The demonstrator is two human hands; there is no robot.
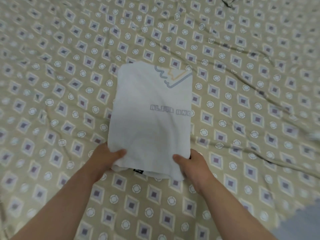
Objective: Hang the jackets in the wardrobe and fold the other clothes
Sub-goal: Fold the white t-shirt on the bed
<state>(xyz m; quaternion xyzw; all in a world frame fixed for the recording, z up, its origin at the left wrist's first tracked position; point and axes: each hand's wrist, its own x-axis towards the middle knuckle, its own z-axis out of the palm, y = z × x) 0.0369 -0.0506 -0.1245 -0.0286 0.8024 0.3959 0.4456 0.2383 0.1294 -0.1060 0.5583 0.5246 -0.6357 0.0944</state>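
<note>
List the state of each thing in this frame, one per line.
white T-shirt: folded into a rectangle, lying on the bed, near end held by both hands.
left hand: grips the shirt's near left corner, thumb on top.
right hand: grips the near right corner, thumb on top.
black label: pokes out at the shirt's near edge.
bedsheet: spread out, creased.

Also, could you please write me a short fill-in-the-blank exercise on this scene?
The folded shirt is ____ in colour.
The left hand and the right hand each lay a ____ on top of it.
The bedsheet beneath is patterned with diamonds and ____.
Missing words: white, thumb, circles.
</note>
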